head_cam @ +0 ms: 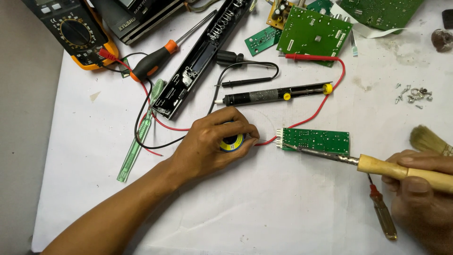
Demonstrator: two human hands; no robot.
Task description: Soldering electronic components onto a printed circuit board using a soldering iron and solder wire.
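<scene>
A yellow-cased multimeter is lying at the far left of the worktop, its screen mostly cut off. Near the middle, a small round spool's yellow-and-blue label, perhaps solder, is showing under the left hand.

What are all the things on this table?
multimeter: 1, yellow and black, top left
screwdriver: 1, orange and black, upper left
black case: 1, long, open, upper middle
solder sucker: 1, black with yellow knobs, centre
red probe: 1, upper middle
black probe: 1, centre
green boards: several, top right
small board: 1, green, under the iron's tip
screws: a few, silver, right
brush: 1, tan, right edge
solder spool: 1, yellow and blue, under left hand
soldering iron: 1, wooden handle, in right hand
left hand: on the spool
right hand: bottom right
</scene>
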